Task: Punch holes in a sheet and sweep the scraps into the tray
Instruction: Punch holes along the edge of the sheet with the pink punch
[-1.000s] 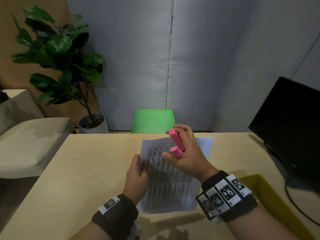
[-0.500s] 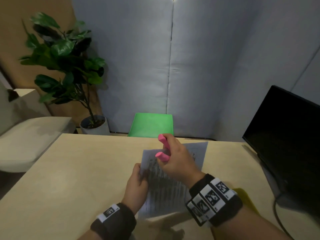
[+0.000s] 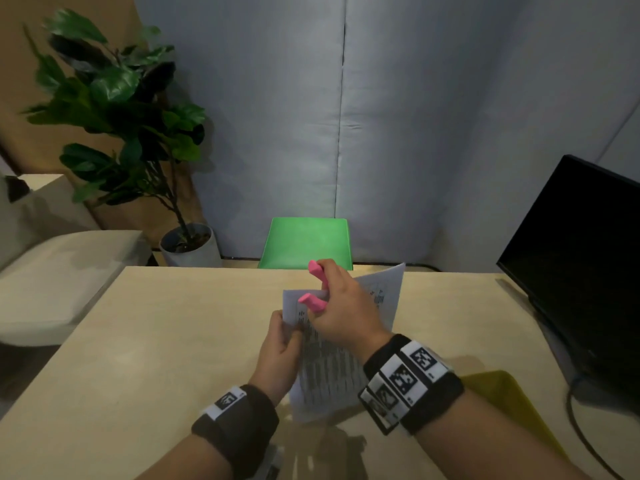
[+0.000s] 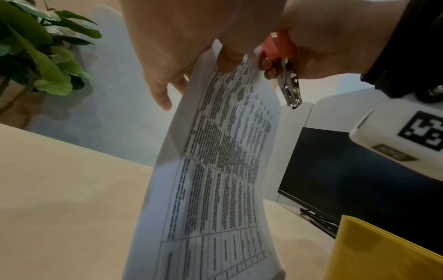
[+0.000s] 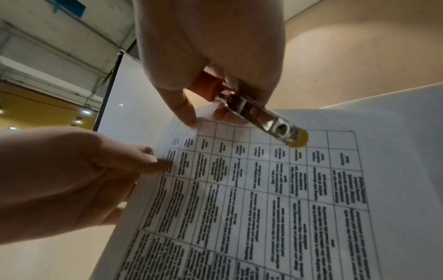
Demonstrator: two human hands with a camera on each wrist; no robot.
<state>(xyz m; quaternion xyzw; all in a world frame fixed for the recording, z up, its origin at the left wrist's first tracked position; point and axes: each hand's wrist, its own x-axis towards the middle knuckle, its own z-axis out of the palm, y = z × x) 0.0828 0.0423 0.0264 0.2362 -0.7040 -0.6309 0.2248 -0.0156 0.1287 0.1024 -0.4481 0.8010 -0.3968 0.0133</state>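
Since the earlier head views, the white printed paper sheet with a ruled table (image 3: 341, 355) has been raised off the pale wooden tabletop (image 3: 156, 341) and tilted up; its far right corner now stands clear of the surface, and the camera has drawn closer.

Left hand (image 3: 282, 344): fingers and thumb are curled and pinch the sheet's left edge near its top, at 9 o'clock from the sheet's middle. The right wrist view shows the thumb tip lying on the printed face.

Right hand (image 3: 341, 306): fingers are wrapped round the pink-handled metal single-hole punch pliers (image 3: 317, 289). The two pink handles project toward 10 o'clock from the fist and stand apart from each other. In the right wrist view the metal nose (image 5: 268, 121), with a yellow cap at its tip, lies over the sheet's top rows; whether paper sits between its jaws cannot be told. In the same view a fingertip of this hand touches the sheet's top edge.

The sheet is held between both hands over the table's middle; its lower edge is near the tabletop at 6 o'clock, contact not discernible.

The yellow plastic tray (image 3: 498, 393) rests on the table at 4 o'clock from the sheet, just behind the right wrist. No scraps can be made out.

A black monitor (image 3: 581, 271) stands at 3 o'clock. A green chair (image 3: 308, 242) sits beyond the table at 12 o'clock, and a potted leafy plant (image 3: 117, 109) at 10 o'clock.
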